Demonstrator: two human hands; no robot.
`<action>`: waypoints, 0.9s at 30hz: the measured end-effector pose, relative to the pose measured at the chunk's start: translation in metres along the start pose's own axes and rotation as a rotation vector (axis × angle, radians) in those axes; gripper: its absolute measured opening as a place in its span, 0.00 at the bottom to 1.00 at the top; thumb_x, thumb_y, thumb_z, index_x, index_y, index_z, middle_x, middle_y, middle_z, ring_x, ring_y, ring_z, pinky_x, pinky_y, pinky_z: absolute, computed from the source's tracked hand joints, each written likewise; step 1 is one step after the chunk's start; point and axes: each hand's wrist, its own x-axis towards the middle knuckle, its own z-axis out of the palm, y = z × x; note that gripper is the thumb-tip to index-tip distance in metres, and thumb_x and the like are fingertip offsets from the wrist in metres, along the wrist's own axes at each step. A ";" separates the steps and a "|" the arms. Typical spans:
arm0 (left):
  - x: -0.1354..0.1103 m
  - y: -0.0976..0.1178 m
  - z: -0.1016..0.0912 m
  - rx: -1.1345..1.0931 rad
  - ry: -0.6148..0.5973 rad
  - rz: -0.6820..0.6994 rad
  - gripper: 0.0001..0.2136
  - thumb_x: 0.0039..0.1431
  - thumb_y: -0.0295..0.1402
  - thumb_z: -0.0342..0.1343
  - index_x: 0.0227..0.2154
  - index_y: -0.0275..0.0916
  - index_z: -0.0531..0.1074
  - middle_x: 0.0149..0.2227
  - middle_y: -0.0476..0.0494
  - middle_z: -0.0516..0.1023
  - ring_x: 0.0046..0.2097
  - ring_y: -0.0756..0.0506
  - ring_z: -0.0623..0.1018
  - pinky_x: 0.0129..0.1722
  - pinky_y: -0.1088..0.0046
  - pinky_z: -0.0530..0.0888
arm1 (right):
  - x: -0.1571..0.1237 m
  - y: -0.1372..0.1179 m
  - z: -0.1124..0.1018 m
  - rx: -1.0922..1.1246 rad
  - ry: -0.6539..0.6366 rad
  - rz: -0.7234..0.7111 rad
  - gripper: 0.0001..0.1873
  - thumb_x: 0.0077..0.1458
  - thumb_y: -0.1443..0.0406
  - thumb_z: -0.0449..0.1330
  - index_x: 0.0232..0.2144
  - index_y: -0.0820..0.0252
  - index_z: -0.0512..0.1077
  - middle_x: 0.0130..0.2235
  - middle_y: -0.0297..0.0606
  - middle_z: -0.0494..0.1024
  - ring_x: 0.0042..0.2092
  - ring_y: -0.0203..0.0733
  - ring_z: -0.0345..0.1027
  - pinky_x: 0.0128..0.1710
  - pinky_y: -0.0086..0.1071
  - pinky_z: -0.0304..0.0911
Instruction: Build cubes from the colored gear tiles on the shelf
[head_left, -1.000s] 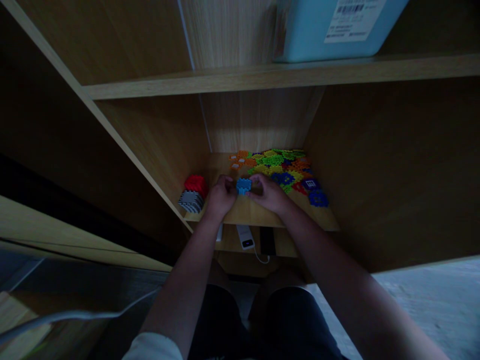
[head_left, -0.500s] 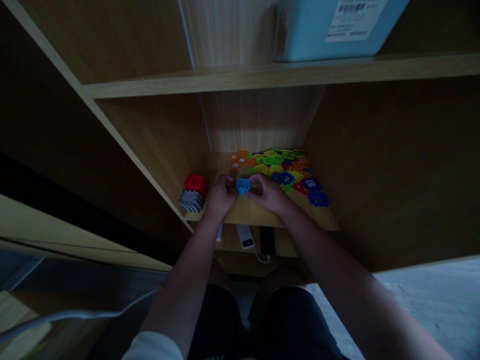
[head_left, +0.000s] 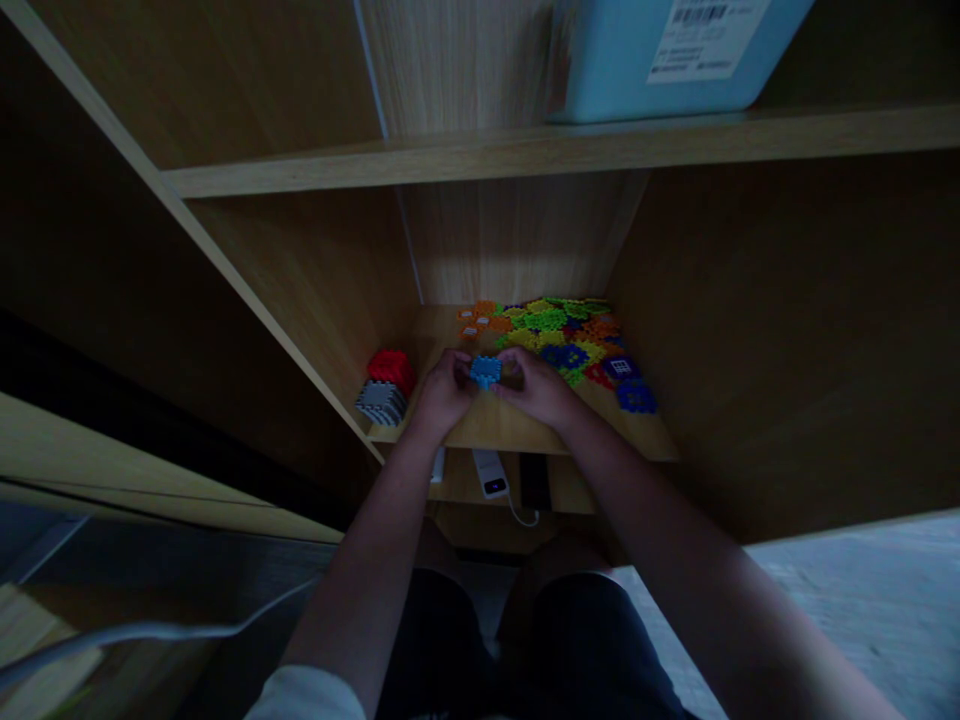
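Observation:
A small light-blue stack of notched plastic building tiles (head_left: 486, 371) is between my hands, over the middle of the shelf. My left hand (head_left: 448, 386), with fingers curled, grips its left side. My right hand (head_left: 534, 384) pinches it from the right with thumb and fingers. Left of my left hand stand a grey stack of notched tiles (head_left: 381, 402) and a red stack (head_left: 392, 370) behind it. Beyond my right hand lies a spread of loose tiles (head_left: 546, 320) in green, yellow, orange and blue, with dark-blue tiles (head_left: 636, 396) at its right end.
The shelf (head_left: 502, 425) has wooden walls on both sides. Above it, another shelf board (head_left: 465, 165) bears a light-blue bin (head_left: 660, 80). On the level below lie a white device with a cable (head_left: 491, 475) and a black flat object (head_left: 535, 480).
The blue stack has tipped slightly between my hands, with its top face showing more. Both hands have stayed nearly in place.

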 end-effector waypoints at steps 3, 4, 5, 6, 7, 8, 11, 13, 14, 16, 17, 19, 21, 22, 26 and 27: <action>0.000 0.000 0.000 -0.010 0.006 -0.002 0.19 0.56 0.20 0.61 0.49 0.40 0.70 0.40 0.48 0.80 0.40 0.47 0.80 0.43 0.71 0.75 | 0.000 0.000 0.000 -0.004 0.001 -0.004 0.23 0.58 0.61 0.72 0.53 0.54 0.72 0.52 0.42 0.82 0.52 0.51 0.77 0.55 0.45 0.72; 0.000 0.000 0.000 -0.010 0.005 -0.003 0.18 0.56 0.20 0.61 0.49 0.40 0.70 0.40 0.48 0.80 0.40 0.47 0.80 0.43 0.71 0.75 | 0.000 0.000 0.000 -0.005 -0.003 -0.004 0.23 0.58 0.61 0.72 0.53 0.54 0.72 0.52 0.42 0.82 0.52 0.51 0.77 0.55 0.45 0.72; 0.000 0.000 0.000 -0.007 0.003 -0.005 0.18 0.56 0.20 0.61 0.49 0.40 0.70 0.40 0.48 0.79 0.40 0.47 0.80 0.43 0.70 0.75 | 0.001 0.000 -0.001 -0.005 -0.007 -0.004 0.23 0.58 0.61 0.72 0.53 0.54 0.72 0.52 0.42 0.82 0.52 0.51 0.77 0.55 0.45 0.72; 0.000 0.000 0.000 -0.004 0.002 -0.008 0.18 0.56 0.20 0.61 0.49 0.40 0.70 0.40 0.48 0.79 0.40 0.47 0.80 0.43 0.70 0.75 | 0.001 -0.001 -0.001 -0.005 -0.011 -0.002 0.23 0.58 0.61 0.72 0.53 0.54 0.72 0.52 0.43 0.82 0.52 0.51 0.77 0.55 0.46 0.72; 0.000 0.000 0.000 -0.001 0.000 -0.012 0.18 0.56 0.20 0.61 0.49 0.40 0.71 0.39 0.48 0.79 0.40 0.46 0.80 0.43 0.70 0.75 | 0.001 -0.001 -0.002 -0.005 -0.014 0.000 0.23 0.58 0.61 0.72 0.53 0.54 0.72 0.52 0.43 0.82 0.52 0.51 0.77 0.55 0.46 0.72; 0.000 0.001 0.000 0.000 0.001 -0.016 0.18 0.56 0.20 0.61 0.49 0.40 0.71 0.39 0.48 0.79 0.40 0.46 0.80 0.43 0.70 0.75 | 0.001 -0.002 -0.002 -0.004 -0.015 0.002 0.23 0.58 0.60 0.72 0.53 0.54 0.72 0.53 0.43 0.82 0.52 0.51 0.77 0.56 0.46 0.72; 0.000 0.000 0.001 -0.006 0.014 -0.011 0.18 0.57 0.20 0.59 0.49 0.40 0.71 0.39 0.49 0.79 0.40 0.46 0.80 0.43 0.70 0.75 | 0.000 -0.004 -0.003 0.004 -0.009 0.005 0.24 0.58 0.59 0.72 0.54 0.54 0.72 0.54 0.44 0.81 0.53 0.52 0.77 0.56 0.47 0.72; 0.000 -0.003 0.001 -0.014 0.025 0.001 0.18 0.57 0.19 0.58 0.49 0.40 0.71 0.39 0.49 0.79 0.40 0.46 0.80 0.44 0.70 0.75 | 0.000 -0.005 -0.003 0.011 -0.001 0.006 0.24 0.59 0.57 0.72 0.54 0.54 0.71 0.55 0.45 0.81 0.54 0.52 0.77 0.56 0.47 0.72; 0.000 -0.004 0.002 -0.017 0.028 0.003 0.18 0.57 0.19 0.58 0.49 0.41 0.71 0.39 0.49 0.79 0.40 0.47 0.80 0.44 0.70 0.75 | 0.000 -0.005 -0.003 0.015 0.004 0.007 0.24 0.60 0.57 0.72 0.55 0.54 0.71 0.55 0.45 0.81 0.54 0.52 0.77 0.57 0.47 0.72; 0.001 -0.006 0.002 -0.017 0.029 0.000 0.18 0.58 0.20 0.57 0.49 0.41 0.71 0.39 0.49 0.79 0.40 0.46 0.80 0.44 0.69 0.75 | 0.000 -0.004 -0.002 0.022 0.010 0.006 0.24 0.60 0.56 0.71 0.55 0.54 0.71 0.55 0.45 0.81 0.54 0.52 0.77 0.57 0.48 0.72; 0.001 -0.007 0.002 -0.015 0.027 -0.003 0.18 0.58 0.20 0.57 0.49 0.41 0.70 0.39 0.48 0.79 0.40 0.46 0.80 0.44 0.69 0.75 | 0.001 -0.003 -0.002 0.026 0.012 0.002 0.23 0.60 0.56 0.71 0.55 0.54 0.71 0.55 0.45 0.81 0.54 0.52 0.77 0.57 0.47 0.72; 0.001 -0.007 0.002 -0.004 0.026 -0.003 0.17 0.58 0.20 0.58 0.50 0.41 0.71 0.40 0.48 0.80 0.40 0.46 0.80 0.44 0.69 0.75 | 0.001 -0.002 -0.001 0.033 0.015 -0.010 0.22 0.61 0.56 0.70 0.54 0.54 0.71 0.54 0.45 0.81 0.54 0.52 0.77 0.57 0.47 0.72; 0.002 -0.006 0.002 0.001 0.024 -0.002 0.18 0.58 0.20 0.58 0.50 0.41 0.71 0.40 0.48 0.80 0.40 0.46 0.81 0.44 0.69 0.75 | 0.001 -0.001 0.000 0.038 0.017 -0.023 0.22 0.61 0.57 0.70 0.54 0.54 0.71 0.54 0.45 0.81 0.54 0.52 0.77 0.57 0.47 0.72; 0.002 -0.006 0.002 -0.001 0.021 -0.002 0.18 0.58 0.20 0.58 0.50 0.41 0.71 0.39 0.48 0.80 0.40 0.46 0.81 0.43 0.69 0.75 | 0.001 -0.001 0.000 0.038 0.019 -0.026 0.21 0.61 0.57 0.69 0.54 0.54 0.71 0.53 0.45 0.82 0.54 0.52 0.77 0.57 0.48 0.72; 0.001 -0.007 0.002 -0.022 0.020 0.001 0.18 0.57 0.20 0.57 0.49 0.41 0.70 0.39 0.48 0.80 0.39 0.46 0.81 0.43 0.69 0.75 | 0.000 0.000 0.000 0.040 0.023 -0.021 0.22 0.61 0.57 0.70 0.54 0.54 0.71 0.54 0.45 0.81 0.55 0.52 0.77 0.58 0.47 0.72; 0.001 -0.007 0.003 -0.021 0.025 0.000 0.18 0.57 0.21 0.57 0.50 0.41 0.70 0.39 0.48 0.80 0.39 0.46 0.80 0.43 0.69 0.75 | 0.000 0.000 0.000 0.040 0.022 -0.018 0.23 0.61 0.57 0.70 0.54 0.54 0.71 0.54 0.45 0.81 0.55 0.52 0.77 0.58 0.47 0.72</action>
